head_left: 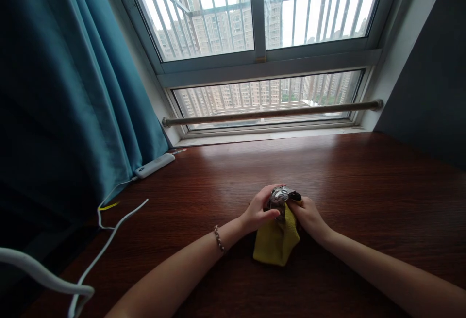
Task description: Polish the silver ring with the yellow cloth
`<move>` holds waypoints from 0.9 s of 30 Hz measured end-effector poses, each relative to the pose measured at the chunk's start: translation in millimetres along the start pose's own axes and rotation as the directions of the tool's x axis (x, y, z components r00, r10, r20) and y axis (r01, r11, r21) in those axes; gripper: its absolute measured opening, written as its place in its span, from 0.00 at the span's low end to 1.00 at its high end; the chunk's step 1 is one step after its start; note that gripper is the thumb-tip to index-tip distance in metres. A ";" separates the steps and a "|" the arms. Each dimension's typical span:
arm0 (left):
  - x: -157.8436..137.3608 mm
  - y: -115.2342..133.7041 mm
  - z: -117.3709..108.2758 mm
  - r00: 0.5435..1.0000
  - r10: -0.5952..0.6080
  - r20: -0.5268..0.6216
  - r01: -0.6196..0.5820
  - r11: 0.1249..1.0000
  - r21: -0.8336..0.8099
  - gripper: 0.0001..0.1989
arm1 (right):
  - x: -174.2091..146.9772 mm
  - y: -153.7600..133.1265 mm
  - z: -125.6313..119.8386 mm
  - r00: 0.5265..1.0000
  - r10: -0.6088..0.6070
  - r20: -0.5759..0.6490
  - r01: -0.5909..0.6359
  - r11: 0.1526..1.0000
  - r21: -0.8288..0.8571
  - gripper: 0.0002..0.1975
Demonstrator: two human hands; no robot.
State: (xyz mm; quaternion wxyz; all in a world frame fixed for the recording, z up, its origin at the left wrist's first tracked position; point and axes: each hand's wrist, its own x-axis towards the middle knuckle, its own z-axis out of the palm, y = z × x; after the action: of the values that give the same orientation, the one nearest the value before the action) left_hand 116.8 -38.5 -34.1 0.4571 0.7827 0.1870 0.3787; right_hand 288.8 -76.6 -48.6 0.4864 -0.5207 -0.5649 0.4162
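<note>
A: Biggest first. Desk (364, 201), dark wood, runs under both forearms up to the window (255, 31). Curtain (73, 90) well off to the left of the hands. A rail (271, 112) crosses low on the window, far beyond the grip.

B: Cables?

A: White power strip (155, 165) by the curtain foot, white cord (109, 240) trailing back toward the near left edge. All well apart from the hands.

B: And the hands?

A: Both meet mid-desk. A yellow cloth (274, 242) hangs down from the grip and rests on the desk, toward the person. At its top a crumpled foil wrapper (280, 197), dark with silver print, sits between the two hands.

B: Grip state?

A: Left hand (258, 211) is closed around the wrapper's left side, thumb and fingers pinching it. Right hand (309, 216) is closed on the right side, over the cloth's top edge and touching the wrapper. Whether the right fingers grip foil or only cloth, can't tell. Something black shows at the wrapper's far right; can't identify it.

B: Bracelet?

A: Beaded one (219, 238) on the left wrist, clear of everything.

B: Risks?

A: My read: foil is slick and crumpled, so a fingertip pinch could slip and the wrapper drops onto the desk. Uneven pull between the hands could tear it. The cloth is loose below the grip, so it could slide out if the right hand eases. Cord is too far away to snag.
</note>
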 end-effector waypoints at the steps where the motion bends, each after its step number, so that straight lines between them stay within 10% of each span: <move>1: -0.4 0.3 0.8 0.999 0.038 0.017 -0.038 0.999 0.021 0.42 | -0.1 1.0 0.3 1.000 0.004 -0.002 -0.004 1.000 0.007 0.22; 14: -3.8 -3.0 -0.6 0.992 -0.014 -0.129 0.025 0.996 0.084 0.37 | 0.6 4.1 0.4 1.000 0.016 0.008 -0.016 1.000 0.009 0.26; 27: -1.7 -1.8 -0.3 0.998 -0.065 -0.008 0.065 0.998 -0.020 0.43 | 0.4 5.8 2.2 0.998 -0.063 -0.027 0.063 0.998 -0.003 0.23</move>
State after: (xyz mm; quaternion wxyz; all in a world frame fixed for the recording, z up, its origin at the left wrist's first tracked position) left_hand 115.6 -38.5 -36.2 0.4761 0.7701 0.2104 0.3687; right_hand 287.7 -75.4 -54.6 0.5065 -0.5087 -0.5747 0.3930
